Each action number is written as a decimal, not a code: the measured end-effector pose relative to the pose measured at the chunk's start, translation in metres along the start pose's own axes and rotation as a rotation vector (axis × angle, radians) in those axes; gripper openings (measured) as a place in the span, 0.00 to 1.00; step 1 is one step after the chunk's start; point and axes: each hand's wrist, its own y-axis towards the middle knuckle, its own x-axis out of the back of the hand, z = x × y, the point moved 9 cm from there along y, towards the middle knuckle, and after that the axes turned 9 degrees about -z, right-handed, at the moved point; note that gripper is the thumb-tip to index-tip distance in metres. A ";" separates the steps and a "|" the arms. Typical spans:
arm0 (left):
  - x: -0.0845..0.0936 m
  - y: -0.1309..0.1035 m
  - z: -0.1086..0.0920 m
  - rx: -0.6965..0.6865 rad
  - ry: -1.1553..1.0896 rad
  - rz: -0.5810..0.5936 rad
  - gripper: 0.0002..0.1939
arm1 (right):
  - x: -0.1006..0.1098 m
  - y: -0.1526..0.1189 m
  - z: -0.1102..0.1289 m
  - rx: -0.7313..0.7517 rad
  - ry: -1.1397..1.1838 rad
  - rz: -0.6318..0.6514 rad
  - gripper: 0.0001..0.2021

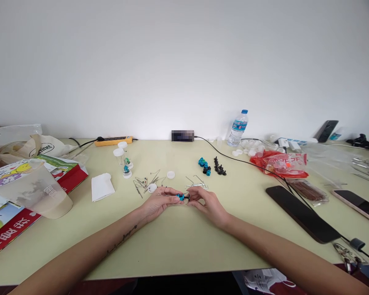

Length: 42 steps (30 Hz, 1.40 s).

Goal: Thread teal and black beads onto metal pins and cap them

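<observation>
My left hand (158, 203) is closed on a small blue part (180, 197) over the middle of the table. From the right side, my right hand (209, 205) pinches a small black knob-like piece (187, 198) against the blue part; I cannot tell how far the two fit together. Just beyond my hands lie thin metal pins (141, 184), bent metal rods (197, 182) and a white round cap (170, 175). Farther right, a cluster of blue parts (202, 162) sits beside several black pieces (219, 167).
Clear tubes with white caps (118, 152) stand at left, behind folded white paper (103, 187). A plastic cup (51, 192) rests at far left. At right are a water bottle (238, 128), a red packet (281, 164) and a black phone (301, 213) with a cable.
</observation>
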 end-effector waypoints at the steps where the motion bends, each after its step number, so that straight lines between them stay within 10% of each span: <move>1: 0.000 0.000 0.000 0.001 -0.003 0.003 0.13 | 0.001 0.000 0.000 0.009 -0.001 -0.011 0.10; 42: -0.005 -0.003 -0.002 0.003 0.019 0.034 0.12 | 0.000 0.000 0.003 0.016 -0.036 0.008 0.06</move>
